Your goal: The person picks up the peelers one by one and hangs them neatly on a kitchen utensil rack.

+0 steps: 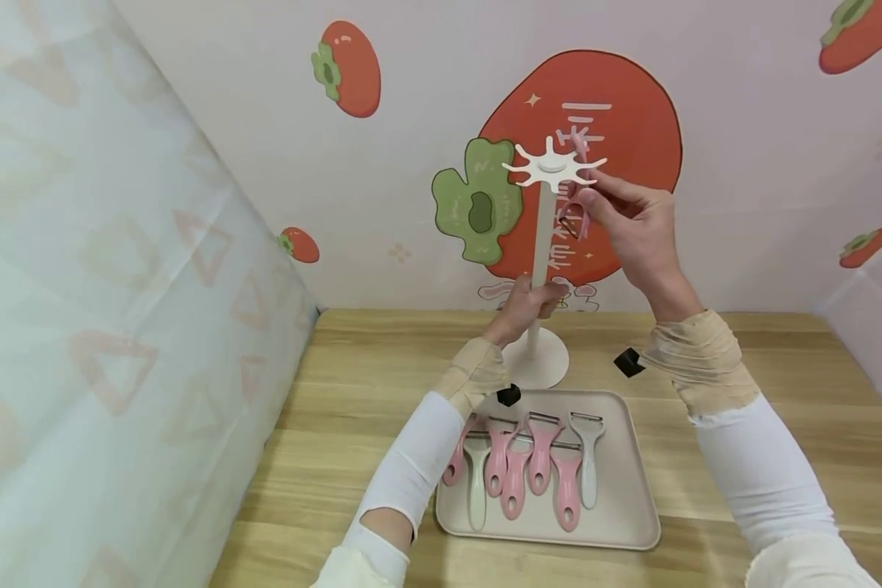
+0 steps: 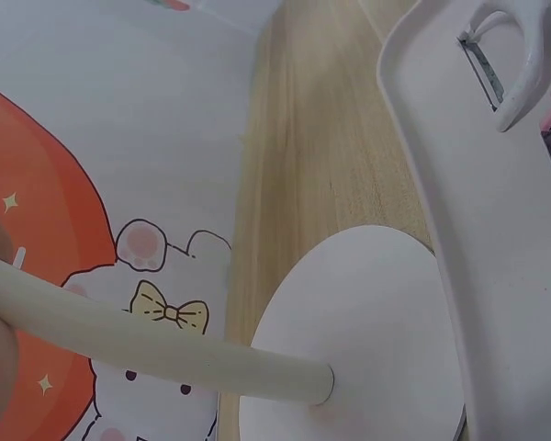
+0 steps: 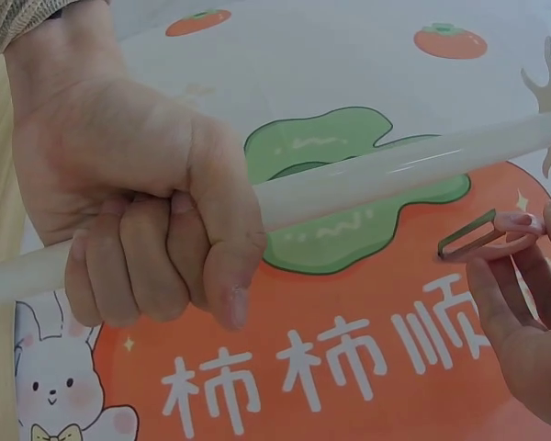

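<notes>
A white stand with a ring of curved hooks [image 1: 551, 166] on top rises from a round base [image 1: 536, 363]. My left hand [image 1: 523, 310] grips its pole [image 1: 542, 245] low down; the right wrist view shows the fingers wrapped round it. Up at the hooks, my right hand [image 1: 643, 233] pinches a pink peeler [image 3: 517, 223], blade end downward and handle upward beside the right-hand hooks. Whether the handle touches a hook, I cannot tell. Several pink peelers [image 1: 514, 486] lie in a tray [image 1: 625, 527], with a white peeler [image 1: 590, 465] and a pale green one [image 1: 478, 486].
The tray sits on a wooden table [image 1: 345, 425] in front of the stand's base. Behind the stand is a wall [image 1: 426, 106] printed with persimmons, and a pale side wall [image 1: 118, 286] runs along the left.
</notes>
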Action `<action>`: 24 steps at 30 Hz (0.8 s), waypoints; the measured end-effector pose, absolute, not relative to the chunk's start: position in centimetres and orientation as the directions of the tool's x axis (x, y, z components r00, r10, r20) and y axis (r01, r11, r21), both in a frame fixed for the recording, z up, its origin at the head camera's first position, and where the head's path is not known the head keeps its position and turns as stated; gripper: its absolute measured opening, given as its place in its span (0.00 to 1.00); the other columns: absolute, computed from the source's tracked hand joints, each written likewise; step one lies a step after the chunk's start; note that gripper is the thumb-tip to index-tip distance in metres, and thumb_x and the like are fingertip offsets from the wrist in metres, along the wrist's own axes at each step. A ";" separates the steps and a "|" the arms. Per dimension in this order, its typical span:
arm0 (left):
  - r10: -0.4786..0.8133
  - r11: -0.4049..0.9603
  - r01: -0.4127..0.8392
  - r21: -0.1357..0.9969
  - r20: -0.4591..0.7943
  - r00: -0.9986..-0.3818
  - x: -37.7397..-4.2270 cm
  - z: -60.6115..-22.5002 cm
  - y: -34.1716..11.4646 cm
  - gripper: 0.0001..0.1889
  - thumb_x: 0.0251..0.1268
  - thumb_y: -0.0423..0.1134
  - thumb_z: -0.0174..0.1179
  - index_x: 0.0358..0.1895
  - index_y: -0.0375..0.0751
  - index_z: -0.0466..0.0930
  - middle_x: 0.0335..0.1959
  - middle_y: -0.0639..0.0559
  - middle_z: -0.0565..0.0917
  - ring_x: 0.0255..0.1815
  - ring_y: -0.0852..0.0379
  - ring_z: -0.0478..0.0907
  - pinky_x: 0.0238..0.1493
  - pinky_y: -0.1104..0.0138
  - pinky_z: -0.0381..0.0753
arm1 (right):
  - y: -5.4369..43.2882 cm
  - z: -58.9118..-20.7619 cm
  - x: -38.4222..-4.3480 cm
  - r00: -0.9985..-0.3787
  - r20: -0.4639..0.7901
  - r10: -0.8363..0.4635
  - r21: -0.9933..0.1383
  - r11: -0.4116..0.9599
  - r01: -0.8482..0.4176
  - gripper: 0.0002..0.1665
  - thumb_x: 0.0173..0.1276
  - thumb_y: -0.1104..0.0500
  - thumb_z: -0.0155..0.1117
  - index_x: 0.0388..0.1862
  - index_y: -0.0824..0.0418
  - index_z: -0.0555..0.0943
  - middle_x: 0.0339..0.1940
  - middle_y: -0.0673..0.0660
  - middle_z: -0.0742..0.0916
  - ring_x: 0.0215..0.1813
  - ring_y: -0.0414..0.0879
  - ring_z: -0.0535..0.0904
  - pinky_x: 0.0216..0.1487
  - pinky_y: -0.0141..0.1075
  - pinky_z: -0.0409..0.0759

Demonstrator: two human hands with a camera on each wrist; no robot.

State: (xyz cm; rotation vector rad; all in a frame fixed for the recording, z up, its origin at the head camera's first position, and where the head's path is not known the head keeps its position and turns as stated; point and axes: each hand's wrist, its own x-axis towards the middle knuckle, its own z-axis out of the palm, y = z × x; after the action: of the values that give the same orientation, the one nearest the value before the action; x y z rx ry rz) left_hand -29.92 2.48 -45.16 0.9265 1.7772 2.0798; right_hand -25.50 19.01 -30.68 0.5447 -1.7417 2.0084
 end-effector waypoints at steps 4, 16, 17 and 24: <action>0.567 -0.225 0.198 0.954 0.294 -0.769 -29.9 -45.2 2.6 0.08 0.77 0.33 0.54 0.35 0.36 0.72 0.13 0.58 0.60 0.15 0.60 0.54 0.21 0.65 0.52 | 19.1 -30.8 -25.5 -0.836 0.546 0.057 -0.830 -0.097 -0.549 0.20 0.73 0.65 0.72 0.62 0.65 0.87 0.45 0.52 0.94 0.45 0.43 0.91 0.49 0.26 0.86; 0.553 -0.231 0.211 0.950 0.307 -0.775 -29.8 -45.2 2.5 0.14 0.76 0.31 0.54 0.26 0.43 0.69 0.11 0.60 0.60 0.13 0.61 0.53 0.20 0.66 0.52 | 19.1 -31.4 -25.4 -0.837 0.546 0.022 -0.832 -0.097 -0.546 0.19 0.74 0.65 0.71 0.62 0.65 0.87 0.48 0.53 0.94 0.46 0.43 0.90 0.47 0.27 0.86; 0.551 -0.232 0.220 0.948 0.314 -0.773 -29.9 -45.1 2.5 0.15 0.75 0.32 0.55 0.25 0.43 0.68 0.11 0.60 0.60 0.13 0.61 0.53 0.20 0.65 0.52 | 19.1 -31.4 -25.4 -0.839 0.544 0.024 -0.834 -0.094 -0.544 0.19 0.74 0.65 0.71 0.62 0.64 0.88 0.48 0.52 0.94 0.46 0.43 0.90 0.46 0.27 0.86; 0.546 -0.223 0.215 0.951 0.305 -0.780 -29.6 -45.1 2.6 0.11 0.75 0.32 0.54 0.29 0.42 0.71 0.11 0.60 0.60 0.14 0.60 0.53 0.20 0.65 0.53 | 19.1 -31.5 -25.2 -0.845 0.533 0.042 -0.841 -0.086 -0.535 0.18 0.74 0.64 0.72 0.61 0.63 0.88 0.48 0.51 0.93 0.47 0.44 0.88 0.48 0.27 0.86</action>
State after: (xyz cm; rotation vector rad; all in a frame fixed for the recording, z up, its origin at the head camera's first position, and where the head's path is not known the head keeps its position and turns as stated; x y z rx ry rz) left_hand -29.60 2.62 -45.14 0.9103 1.7946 2.1028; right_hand -25.20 19.08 -31.53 0.5326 -1.8006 1.9863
